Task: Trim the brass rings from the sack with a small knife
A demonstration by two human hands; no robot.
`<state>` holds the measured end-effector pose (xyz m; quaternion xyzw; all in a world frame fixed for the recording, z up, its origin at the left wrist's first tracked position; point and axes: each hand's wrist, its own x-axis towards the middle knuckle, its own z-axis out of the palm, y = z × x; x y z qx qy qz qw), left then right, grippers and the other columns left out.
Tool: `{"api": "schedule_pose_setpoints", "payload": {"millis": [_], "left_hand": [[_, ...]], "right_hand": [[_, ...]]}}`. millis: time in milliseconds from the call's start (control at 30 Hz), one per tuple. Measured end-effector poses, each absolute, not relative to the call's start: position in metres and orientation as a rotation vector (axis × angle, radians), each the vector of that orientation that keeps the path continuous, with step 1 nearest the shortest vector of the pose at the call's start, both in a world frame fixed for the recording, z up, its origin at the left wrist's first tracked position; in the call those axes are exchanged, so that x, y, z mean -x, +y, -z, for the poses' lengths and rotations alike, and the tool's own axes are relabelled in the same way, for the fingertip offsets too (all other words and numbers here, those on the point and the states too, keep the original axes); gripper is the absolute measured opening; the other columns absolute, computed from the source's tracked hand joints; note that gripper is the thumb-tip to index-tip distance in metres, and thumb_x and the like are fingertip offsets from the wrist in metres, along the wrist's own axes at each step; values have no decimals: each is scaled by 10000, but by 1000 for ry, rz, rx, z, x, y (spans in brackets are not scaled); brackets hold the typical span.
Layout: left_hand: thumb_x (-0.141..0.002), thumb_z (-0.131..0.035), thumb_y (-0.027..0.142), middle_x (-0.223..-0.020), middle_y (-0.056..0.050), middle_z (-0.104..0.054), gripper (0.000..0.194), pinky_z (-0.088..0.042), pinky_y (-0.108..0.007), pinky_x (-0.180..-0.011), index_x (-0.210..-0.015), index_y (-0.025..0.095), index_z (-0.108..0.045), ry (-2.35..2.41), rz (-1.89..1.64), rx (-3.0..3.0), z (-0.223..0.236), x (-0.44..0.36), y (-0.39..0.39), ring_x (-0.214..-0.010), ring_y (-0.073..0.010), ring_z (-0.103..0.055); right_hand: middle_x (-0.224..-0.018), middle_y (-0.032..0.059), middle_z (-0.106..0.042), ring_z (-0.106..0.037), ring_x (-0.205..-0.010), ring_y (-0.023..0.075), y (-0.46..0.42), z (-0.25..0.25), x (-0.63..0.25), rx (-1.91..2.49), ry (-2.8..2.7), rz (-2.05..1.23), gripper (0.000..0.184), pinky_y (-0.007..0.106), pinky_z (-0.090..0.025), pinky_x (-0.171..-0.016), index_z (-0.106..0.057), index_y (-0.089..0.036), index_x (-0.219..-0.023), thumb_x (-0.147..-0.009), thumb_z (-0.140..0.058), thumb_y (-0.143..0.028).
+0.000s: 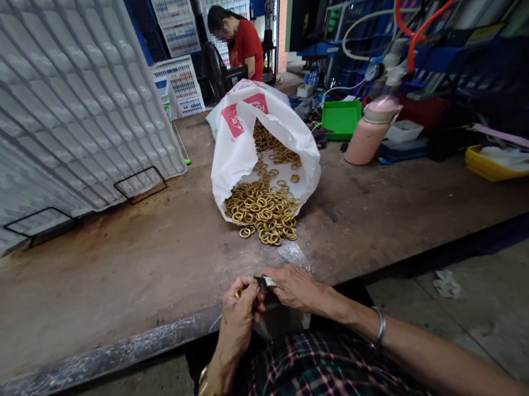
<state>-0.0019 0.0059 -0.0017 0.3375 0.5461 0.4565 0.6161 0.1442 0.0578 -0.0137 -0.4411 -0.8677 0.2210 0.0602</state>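
My left hand [240, 316] and my right hand [295, 287] meet at the near edge of the worn workbench [120, 274], fingers pinched together. Between them sits a small dark metal part [264, 283], and a bit of brass ring [238, 293] shows at my left fingertips. Beyond my hands a white plastic bag [239, 135] lies on its side, spilling a pile of brass rings [263, 208] onto the bench. My lap in plaid cloth is below the bench edge.
A white grid panel [38, 100] leans at the left. A pink bottle [370, 131], green tray [341, 119], yellow tray [505, 163], hoses and blue machinery stand at the right. A person in red works at the far end, by stacked white crates.
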Motion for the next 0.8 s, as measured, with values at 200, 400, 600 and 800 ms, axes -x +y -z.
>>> {"api": "schedule_pose_setpoints", "payload": {"millis": [200, 400, 600, 800], "left_hand": [[-769, -531, 399, -577, 38, -516, 232, -316, -159, -394, -719, 174, -501, 1261, -1023, -908, 1, 6, 5, -468, -70, -446], [-776, -528, 387, -577, 34, -531, 218, -300, -164, -395, -719, 178, -506, 1138, -811, -930, -23, 7, -18, -449, -67, -443], [-734, -585, 374, -565, 34, -535, 211, -248, -157, -367, -701, 176, -520, 1214, -525, -787, -2, 30, -53, -413, -55, -414], [-671, -644, 445, -524, 28, -519, 311, -213, -171, -336, -631, 157, -536, 1263, -537, -555, 68, 27, -57, -365, -48, -379]], "right_hand": [[-743, 47, -654, -563, -628, 150, 59, 10, -143, 1277, -2720, -721, 222, 232, -293, -544, -574, -176, -928, -763, -425, -172], [-772, 86, -658, -590, -679, 187, 69, 4, -142, 1526, -2757, -556, 270, 256, -302, -560, -567, -157, -992, -780, -404, -195], [-770, 83, -644, -564, -668, 189, 74, 15, -145, 1599, -2617, -433, 250, 269, -293, -582, -571, -157, -973, -799, -397, -201], [-881, 76, -634, -539, -728, 186, 63, 23, -147, 1518, -2535, -437, 265, 270, -288, -611, -576, -167, -953, -741, -419, -146]]}}
